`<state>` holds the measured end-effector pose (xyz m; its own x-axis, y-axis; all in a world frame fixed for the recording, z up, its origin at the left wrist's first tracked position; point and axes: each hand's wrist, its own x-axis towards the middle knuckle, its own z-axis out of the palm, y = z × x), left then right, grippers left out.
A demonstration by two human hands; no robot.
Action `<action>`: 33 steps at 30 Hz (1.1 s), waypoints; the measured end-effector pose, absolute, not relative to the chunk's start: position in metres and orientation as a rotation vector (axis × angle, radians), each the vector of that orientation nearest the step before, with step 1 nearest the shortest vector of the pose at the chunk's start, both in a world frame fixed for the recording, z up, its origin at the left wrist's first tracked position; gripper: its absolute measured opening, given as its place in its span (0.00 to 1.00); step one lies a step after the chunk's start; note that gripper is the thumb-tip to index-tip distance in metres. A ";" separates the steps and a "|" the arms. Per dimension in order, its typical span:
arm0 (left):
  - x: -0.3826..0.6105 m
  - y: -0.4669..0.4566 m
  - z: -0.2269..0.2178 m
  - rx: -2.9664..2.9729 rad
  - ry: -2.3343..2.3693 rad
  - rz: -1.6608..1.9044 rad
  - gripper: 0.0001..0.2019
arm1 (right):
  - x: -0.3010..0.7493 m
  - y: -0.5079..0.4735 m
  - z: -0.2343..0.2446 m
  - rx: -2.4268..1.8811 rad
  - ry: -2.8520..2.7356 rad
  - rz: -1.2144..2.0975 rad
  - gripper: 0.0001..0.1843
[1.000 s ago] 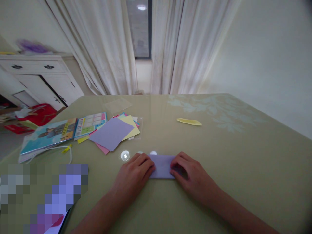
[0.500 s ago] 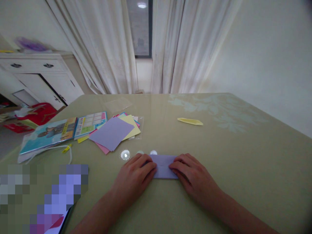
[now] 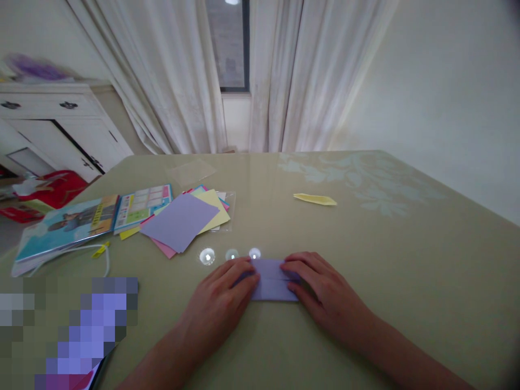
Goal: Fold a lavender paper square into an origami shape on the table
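Note:
A purple sheet of origami paper [image 3: 271, 290], folded into a flat strip with a crease running lengthwise, lies on the table between my hands. My left hand [image 3: 223, 295] grips its left end, thumb and fingers on the paper. At the other end, my right hand [image 3: 325, 290] has its fingers on the upper part and its thumb near the middle crease. Both hands are closed on the strip, and their fingers partly cover its ends. Farther off on the table sits a folded yellow paper piece [image 3: 315, 200], narrow with pointed ends.
Left of centre, loose coloured sheets [image 3: 181, 222] overlap a clear plastic sleeve. Beside them lie a picture booklet [image 3: 69, 225] and a white cable [image 3: 108, 262]. A blurred-out device [image 3: 87, 330] occupies the near left. Curtains [image 3: 170, 76] hang beyond the table [image 3: 390, 292].
My right fingers have shifted slightly along the strip, with finger and thumb farther apart, and more of the lengthwise crease shows. The view has turned slightly to the right.

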<state>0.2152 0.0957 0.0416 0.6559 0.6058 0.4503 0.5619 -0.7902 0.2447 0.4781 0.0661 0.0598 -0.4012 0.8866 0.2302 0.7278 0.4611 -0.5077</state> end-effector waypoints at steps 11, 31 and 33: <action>0.214 0.097 0.039 2.786 0.983 0.797 0.14 | 0.477 0.068 0.058 -1.286 -2.303 0.305 0.13; 0.218 0.094 0.037 2.792 1.029 0.763 0.13 | 0.456 0.055 0.065 -1.152 -2.525 0.157 0.26; 0.217 0.093 0.036 2.807 1.038 0.754 0.14 | 0.453 0.052 0.058 -1.169 -2.591 0.153 0.34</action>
